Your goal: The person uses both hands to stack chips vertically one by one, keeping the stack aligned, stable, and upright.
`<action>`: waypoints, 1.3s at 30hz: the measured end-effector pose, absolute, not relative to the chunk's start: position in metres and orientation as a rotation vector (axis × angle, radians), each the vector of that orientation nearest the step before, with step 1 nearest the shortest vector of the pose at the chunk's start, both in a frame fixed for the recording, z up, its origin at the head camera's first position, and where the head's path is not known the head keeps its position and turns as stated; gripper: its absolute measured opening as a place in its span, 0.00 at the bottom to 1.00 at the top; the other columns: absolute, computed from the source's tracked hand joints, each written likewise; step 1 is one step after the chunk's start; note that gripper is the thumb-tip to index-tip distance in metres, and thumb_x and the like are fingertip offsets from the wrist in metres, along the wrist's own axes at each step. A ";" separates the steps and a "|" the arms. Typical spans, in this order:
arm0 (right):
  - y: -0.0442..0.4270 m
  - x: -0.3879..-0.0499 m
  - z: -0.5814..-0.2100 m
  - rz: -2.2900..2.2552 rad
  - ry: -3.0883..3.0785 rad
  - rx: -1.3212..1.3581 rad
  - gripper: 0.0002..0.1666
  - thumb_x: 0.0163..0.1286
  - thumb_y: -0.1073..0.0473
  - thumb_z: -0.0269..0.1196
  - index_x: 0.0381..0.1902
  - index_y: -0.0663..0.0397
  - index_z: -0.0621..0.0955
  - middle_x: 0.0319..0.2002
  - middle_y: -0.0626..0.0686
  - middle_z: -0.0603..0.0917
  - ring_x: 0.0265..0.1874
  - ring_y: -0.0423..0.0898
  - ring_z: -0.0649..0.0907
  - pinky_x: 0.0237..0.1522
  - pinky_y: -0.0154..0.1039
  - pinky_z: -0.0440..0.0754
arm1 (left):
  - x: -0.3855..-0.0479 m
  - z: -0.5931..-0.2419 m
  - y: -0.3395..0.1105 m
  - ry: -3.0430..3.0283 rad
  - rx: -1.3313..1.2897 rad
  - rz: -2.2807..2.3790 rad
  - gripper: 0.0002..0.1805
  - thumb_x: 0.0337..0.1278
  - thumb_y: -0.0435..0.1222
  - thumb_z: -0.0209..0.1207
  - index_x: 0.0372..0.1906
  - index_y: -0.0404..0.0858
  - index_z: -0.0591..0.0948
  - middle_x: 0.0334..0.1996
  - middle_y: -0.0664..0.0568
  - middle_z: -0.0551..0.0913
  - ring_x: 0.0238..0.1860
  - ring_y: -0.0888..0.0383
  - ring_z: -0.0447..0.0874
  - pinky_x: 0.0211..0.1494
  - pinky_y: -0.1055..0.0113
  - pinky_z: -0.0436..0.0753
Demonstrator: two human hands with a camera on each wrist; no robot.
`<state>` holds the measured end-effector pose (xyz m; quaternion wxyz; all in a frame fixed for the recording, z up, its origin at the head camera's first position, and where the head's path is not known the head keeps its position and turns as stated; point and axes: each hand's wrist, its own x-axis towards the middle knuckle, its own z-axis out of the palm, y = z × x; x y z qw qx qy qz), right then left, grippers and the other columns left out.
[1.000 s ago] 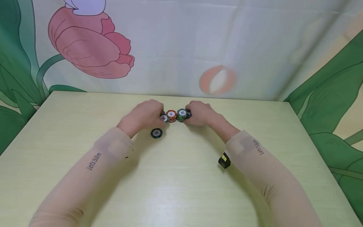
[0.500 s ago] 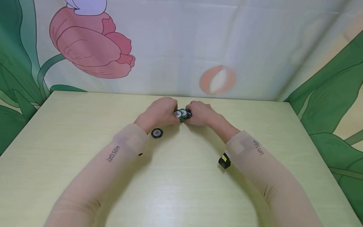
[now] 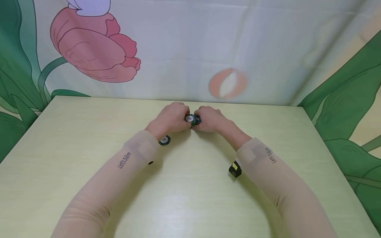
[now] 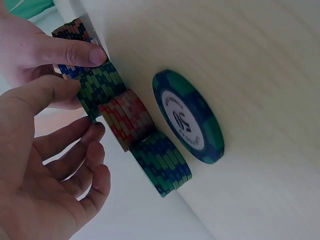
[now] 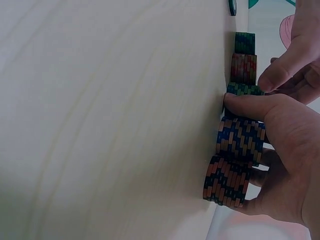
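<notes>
Stacks of poker chips stand in a row near the table's back edge. In the left wrist view they include a black-orange stack (image 4: 72,30), a green stack (image 4: 104,85), a red stack (image 4: 129,119) and a green-blue stack (image 4: 162,162). My left hand (image 3: 172,117) pinches a poker chip (image 3: 189,118) at the top of the green stack, between thumb and fingertips. Opposite it, my right hand (image 3: 209,119) grips the row; its thumb lies across the green stack near the blue stack (image 5: 241,137), its other fingers behind. From the head, my left hand hides the red stack.
A lone green poker chip (image 4: 187,117) marked 50 lies flat in front of the row, partly behind my left wrist in the head view. A small black object (image 3: 235,169) with a yellow patch shows at my right sleeve. A printed curtain (image 3: 166,49) hangs behind the table (image 3: 190,198).
My left hand has moved right with its chip, past the red stack and onto the green one, close to my right hand. The right hand stays in place.
</notes>
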<state>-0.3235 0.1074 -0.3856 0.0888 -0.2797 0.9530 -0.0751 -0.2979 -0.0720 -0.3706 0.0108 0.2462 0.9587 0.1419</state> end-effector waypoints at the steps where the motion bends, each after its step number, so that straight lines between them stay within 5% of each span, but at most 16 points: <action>1: 0.107 -0.323 -0.386 -0.219 2.835 -0.830 0.16 0.65 0.47 0.71 0.41 0.51 0.82 0.43 0.52 0.81 0.40 0.50 0.79 0.43 0.57 0.78 | -0.298 -0.371 -0.072 2.990 0.767 0.448 0.08 0.56 0.37 0.67 0.34 0.35 0.83 0.32 0.48 0.80 0.35 0.51 0.75 0.40 0.59 0.76; 8: 0.107 -0.323 -0.385 -0.189 2.832 -0.817 0.19 0.66 0.46 0.71 0.46 0.52 0.83 0.46 0.53 0.81 0.43 0.50 0.80 0.46 0.58 0.78 | -0.295 -0.369 -0.078 2.994 0.715 0.450 0.22 0.59 0.44 0.69 0.51 0.32 0.85 0.46 0.43 0.80 0.47 0.47 0.77 0.51 0.53 0.79; 17: 0.108 -0.325 -0.388 -0.189 2.844 -0.811 0.19 0.66 0.45 0.70 0.46 0.52 0.83 0.45 0.52 0.81 0.42 0.50 0.80 0.45 0.57 0.78 | -0.296 -0.369 -0.082 3.002 0.717 0.480 0.18 0.58 0.45 0.71 0.44 0.34 0.89 0.43 0.46 0.79 0.47 0.47 0.75 0.49 0.49 0.78; 39: 0.106 -0.323 -0.387 -0.168 2.851 -0.792 0.20 0.66 0.44 0.70 0.44 0.54 0.82 0.46 0.53 0.81 0.43 0.50 0.79 0.45 0.57 0.78 | -0.296 -0.369 -0.077 2.978 0.680 0.449 0.18 0.63 0.45 0.69 0.45 0.34 0.88 0.44 0.45 0.78 0.48 0.48 0.74 0.50 0.51 0.78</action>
